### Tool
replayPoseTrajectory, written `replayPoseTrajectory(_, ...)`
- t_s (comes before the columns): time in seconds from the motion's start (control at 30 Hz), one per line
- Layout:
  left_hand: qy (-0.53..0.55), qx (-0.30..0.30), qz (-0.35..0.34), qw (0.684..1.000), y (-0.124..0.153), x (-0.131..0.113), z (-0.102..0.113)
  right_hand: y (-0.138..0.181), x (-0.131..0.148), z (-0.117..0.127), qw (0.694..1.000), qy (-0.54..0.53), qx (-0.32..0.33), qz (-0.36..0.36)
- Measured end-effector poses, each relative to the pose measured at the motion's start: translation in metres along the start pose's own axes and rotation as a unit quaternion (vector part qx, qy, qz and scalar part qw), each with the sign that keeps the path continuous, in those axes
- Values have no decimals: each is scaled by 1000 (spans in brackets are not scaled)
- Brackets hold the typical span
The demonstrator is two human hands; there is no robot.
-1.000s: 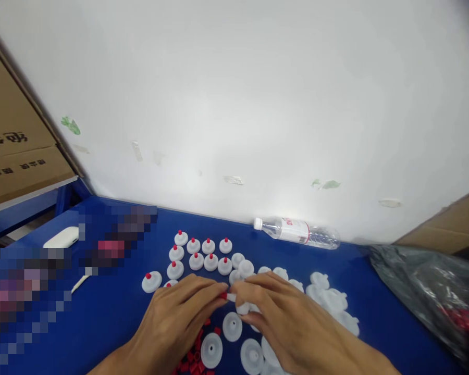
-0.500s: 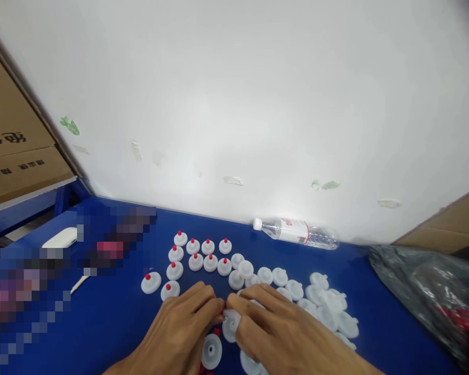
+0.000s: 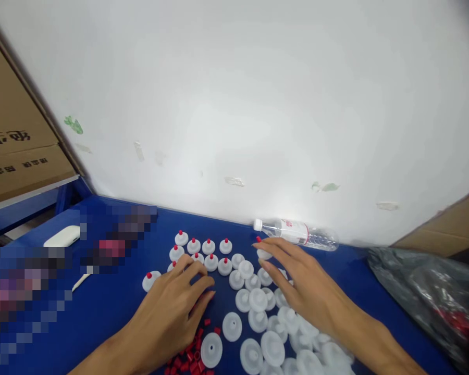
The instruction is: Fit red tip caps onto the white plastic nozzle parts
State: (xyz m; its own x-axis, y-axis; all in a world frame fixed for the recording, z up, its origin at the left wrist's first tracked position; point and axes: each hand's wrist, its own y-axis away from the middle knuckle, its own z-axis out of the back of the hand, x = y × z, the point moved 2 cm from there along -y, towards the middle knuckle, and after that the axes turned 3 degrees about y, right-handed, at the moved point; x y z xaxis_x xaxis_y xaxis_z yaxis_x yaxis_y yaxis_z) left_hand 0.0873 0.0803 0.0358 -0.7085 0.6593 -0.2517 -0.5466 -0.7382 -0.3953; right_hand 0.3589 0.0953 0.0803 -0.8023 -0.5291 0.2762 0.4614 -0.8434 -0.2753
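In the head view, the right hand [image 3: 303, 273] has a narrow grip on a white plastic disc with a red cap [image 3: 264, 254], above the far part of the tabletop [image 3: 113, 328], near the clear bottle [image 3: 295, 230]. Thumb and fingers seem to take the disc by its sides, which would leave the cap clear and the piece upright, though the fingers hide part of the hold.

The left hand [image 3: 177, 299] is loosely curled, thumb and forefinger slightly apart, with nothing seen between them. It is nearest the loose red caps [image 3: 197, 356] on the near side and partly screens the capped discs [image 3: 211, 263] to the far left. Those stand cap up on their broad bases, probably the steadiest way, and mostly apart.

Uncapped white discs [image 3: 258, 300] crowd and overlap on the right, within easy reach of the right hand; the caps lie nearer the left. That split presumably keeps each kind by one hand. A grey plastic bag [image 3: 406, 281] lies at the far right.
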Motion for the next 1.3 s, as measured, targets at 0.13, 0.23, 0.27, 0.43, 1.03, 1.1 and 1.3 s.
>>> replayPoseTrajectory(0.13,5,24,19,1000,2,-2,-7,-2,-14,-12,999,14,30,-1)
replayPoseTrajectory(0.23,3,37,34,999,2,-4,-9,-2,-16,-13,999,13,45,-2)
replayPoseTrajectory(0.27,3,40,36,999,1,-4,-9,-1,-15,-11,999,13,43,-5)
replayPoseTrajectory(0.43,10,28,37,999,0,-4,-9,-1,-2,2,998,-11,50,32)
replayPoseTrajectory(1.03,226,-192,35,954,-6,-18,14,8,36,0,990,-75,29,119)
replayPoseTrajectory(1.1,262,-188,73,944,-8,-19,15,10,38,-3,990,-87,18,109)
replayPoseTrajectory(1.3,310,-190,66,929,-9,-25,18,14,44,-7,982,-100,-43,154)
